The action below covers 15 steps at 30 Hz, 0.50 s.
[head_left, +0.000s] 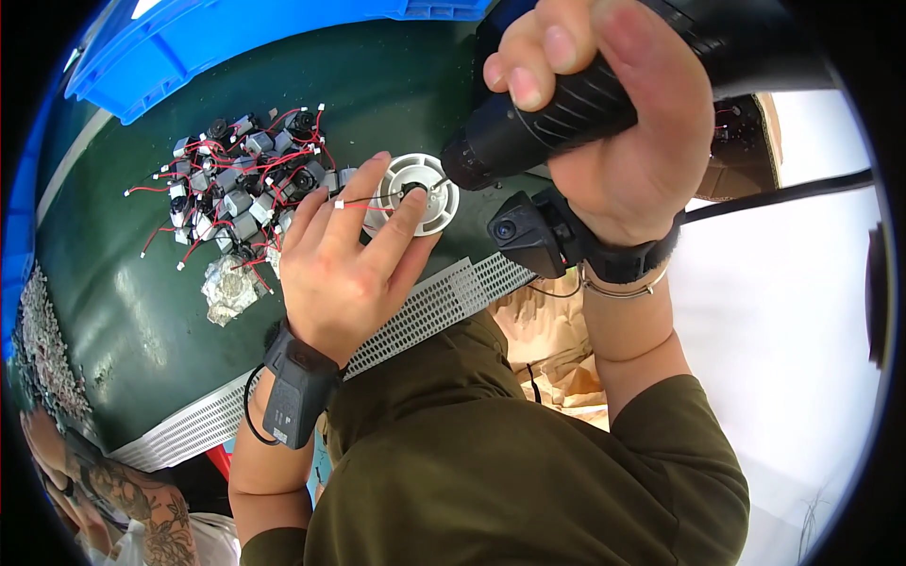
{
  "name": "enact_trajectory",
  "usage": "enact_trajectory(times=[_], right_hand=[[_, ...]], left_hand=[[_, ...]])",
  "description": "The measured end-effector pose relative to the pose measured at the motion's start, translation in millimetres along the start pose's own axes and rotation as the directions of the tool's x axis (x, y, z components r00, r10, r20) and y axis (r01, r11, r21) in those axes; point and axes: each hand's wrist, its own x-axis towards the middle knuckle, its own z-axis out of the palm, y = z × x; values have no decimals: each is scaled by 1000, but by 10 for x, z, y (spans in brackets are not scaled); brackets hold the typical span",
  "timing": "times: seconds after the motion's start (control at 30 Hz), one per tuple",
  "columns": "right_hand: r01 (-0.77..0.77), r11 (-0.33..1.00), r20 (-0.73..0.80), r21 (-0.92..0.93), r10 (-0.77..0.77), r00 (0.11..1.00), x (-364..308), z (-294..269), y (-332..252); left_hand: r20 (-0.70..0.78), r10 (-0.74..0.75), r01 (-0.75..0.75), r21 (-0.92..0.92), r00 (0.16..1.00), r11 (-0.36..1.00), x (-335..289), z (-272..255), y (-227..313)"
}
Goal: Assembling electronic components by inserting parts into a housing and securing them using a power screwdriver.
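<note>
A dark green bench (pixel 132 330) with a smooth, glossy top fills the left and centre, its edges curved by the wide lens. Soft patches of reflected light shine on its left part. A large blue plastic bin (pixel 208 42) stands along the far edge, at the top. A white perforated strip (pixel 425 319) runs diagonally along the near edge. On the right, an open cardboard box (pixel 746 177) sits beside a broad, brightly lit white surface (pixel 783 321); whether this is floor or wall is unclear. Crumpled brown paper (pixel 557 349) lies below the bench.
</note>
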Motion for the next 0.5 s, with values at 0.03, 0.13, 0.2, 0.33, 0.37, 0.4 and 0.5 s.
enact_trajectory(times=[0.03,0.13,0.2,0.33,0.37,0.4,0.5], right_hand=[[-12,999,-19,-34,11,1000,9,14,-2],[-45,993,-24,-110,43,999,16,6,0],[-84,978,-11,-191,84,996,-1,8,-10],[-144,933,13,-329,156,988,-37,15,-29],[-153,921,17,-358,170,985,-18,15,-40],[-160,909,22,-385,182,983,-2,27,-33],[178,971,285,-157,-128,950,14,-68,85]], left_hand=[[0,0,0,-4,1000,1000,-3,-6,1],[26,-5,4,22,1000,1000,-8,-4,5],[28,-9,8,22,1000,1000,0,-14,10],[59,-39,38,14,997,999,44,-40,59],[70,-48,48,1,996,999,43,-60,68],[57,-42,42,6,997,999,59,-56,54],[34,-31,32,-22,999,999,48,-48,30]])
